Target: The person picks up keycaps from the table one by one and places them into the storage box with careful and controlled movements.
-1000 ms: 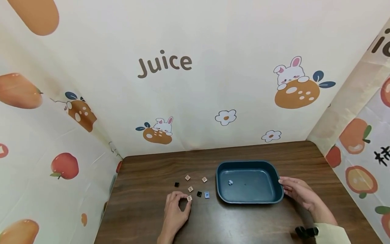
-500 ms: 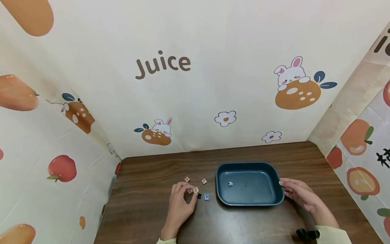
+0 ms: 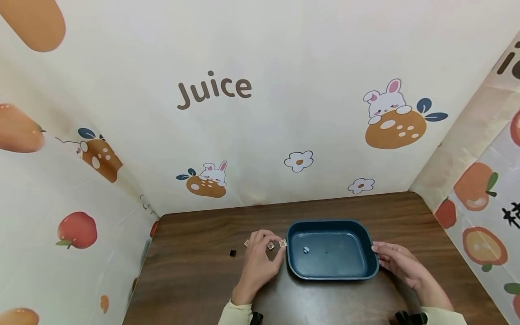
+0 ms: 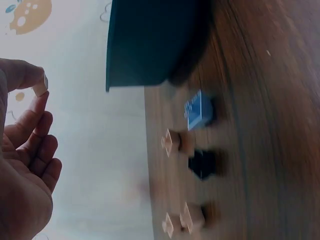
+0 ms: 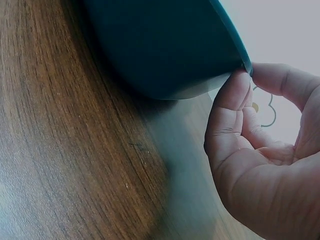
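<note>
Between left thumb and index finger, my left hand [image 3: 260, 262] pinches a small beige square block [image 3: 283, 243]. It is raised above the table, overlapping the left rim of the dark blue tray [image 3: 333, 276] in the head view. My right hand [image 3: 400, 264] grips the tray's right rim, thumb and fingers on either side, as the right wrist view shows. One small pale-blue piece [image 3: 306, 250] lies in the tray. Below my left hand, the left wrist view shows a blue block [image 4: 199, 112], a black block [image 4: 202, 164] and several beige blocks [image 4: 194, 217] with raised knobs.
Another black block [image 3: 233, 253] lies farther left on the brown wooden table [image 3: 187, 280]. A beige block [image 3: 271, 246] shows behind my left fingers. Printed cloth [image 3: 260, 135] hangs at the table's back edge and both sides.
My left hand has lifted the beige block off the table and carried it right to the tray's left rim. My right hand keeps its grip on the tray.
</note>
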`<control>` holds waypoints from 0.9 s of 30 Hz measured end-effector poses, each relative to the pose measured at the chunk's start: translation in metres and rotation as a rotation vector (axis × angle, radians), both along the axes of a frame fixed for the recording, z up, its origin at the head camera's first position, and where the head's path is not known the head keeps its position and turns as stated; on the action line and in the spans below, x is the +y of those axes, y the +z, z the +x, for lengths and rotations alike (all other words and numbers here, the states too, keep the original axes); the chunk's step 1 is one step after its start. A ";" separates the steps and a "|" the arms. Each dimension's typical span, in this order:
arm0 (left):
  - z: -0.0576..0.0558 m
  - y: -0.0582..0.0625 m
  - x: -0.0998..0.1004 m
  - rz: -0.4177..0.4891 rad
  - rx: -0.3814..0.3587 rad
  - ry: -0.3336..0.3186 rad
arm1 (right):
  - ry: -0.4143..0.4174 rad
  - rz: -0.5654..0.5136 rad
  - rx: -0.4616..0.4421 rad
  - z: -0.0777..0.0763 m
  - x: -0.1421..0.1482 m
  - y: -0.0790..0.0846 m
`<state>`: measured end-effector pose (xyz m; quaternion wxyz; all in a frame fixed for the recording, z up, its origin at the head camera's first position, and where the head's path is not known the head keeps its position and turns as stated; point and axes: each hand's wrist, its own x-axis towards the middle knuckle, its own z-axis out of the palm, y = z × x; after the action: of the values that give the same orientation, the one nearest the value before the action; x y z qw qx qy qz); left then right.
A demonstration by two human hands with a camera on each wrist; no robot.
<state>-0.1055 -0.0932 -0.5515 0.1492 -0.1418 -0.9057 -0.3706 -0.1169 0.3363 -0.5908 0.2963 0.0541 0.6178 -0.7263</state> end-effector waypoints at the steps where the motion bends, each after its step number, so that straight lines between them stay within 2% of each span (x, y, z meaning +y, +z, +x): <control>1: 0.000 0.001 0.003 -0.002 -0.002 -0.008 | 0.006 -0.006 0.001 0.000 0.000 0.000; 8: -0.006 0.001 0.023 -0.005 0.005 -0.084 | 0.011 0.001 0.014 -0.002 0.001 -0.004; 13: -0.004 -0.006 0.035 -0.020 -0.004 -0.114 | 0.045 -0.015 0.006 0.002 0.005 -0.010; 16: -0.001 -0.010 0.042 -0.029 0.017 -0.123 | 0.056 -0.040 0.004 0.006 0.006 -0.012; 27: -0.004 -0.024 0.062 -0.133 0.069 -0.169 | 0.027 -0.038 0.038 0.004 0.004 -0.010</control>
<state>-0.1090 -0.0313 -0.5753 0.1390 -0.2399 -0.9074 -0.3158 -0.1133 0.3401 -0.6010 0.2953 0.0263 0.6102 -0.7347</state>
